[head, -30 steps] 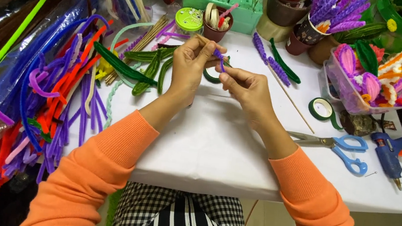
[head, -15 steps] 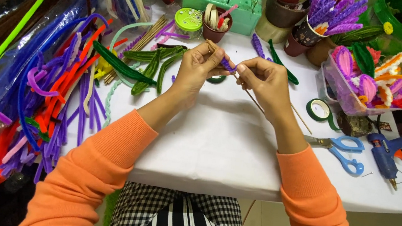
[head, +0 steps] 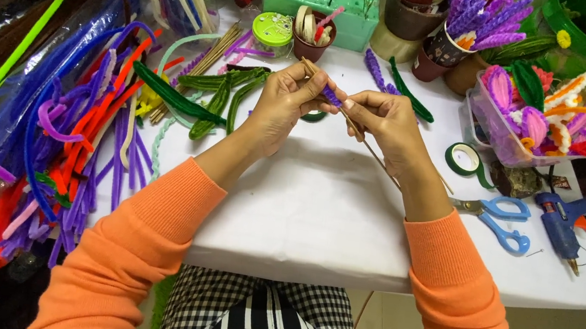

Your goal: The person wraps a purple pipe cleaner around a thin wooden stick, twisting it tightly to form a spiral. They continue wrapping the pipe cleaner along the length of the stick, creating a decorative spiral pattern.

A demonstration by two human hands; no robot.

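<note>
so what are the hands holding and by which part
Both hands hold a thin wooden stick near its upper end, fingers pinching the purple pipe cleaner wrapped there.

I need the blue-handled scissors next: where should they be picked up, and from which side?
Best taken by the handle loops of the blue-handled scissors, coming from the right, near the right hand. They lie flat on the white table, loops toward the blue glue gun, blades pointing left, so the loops are free.
</note>
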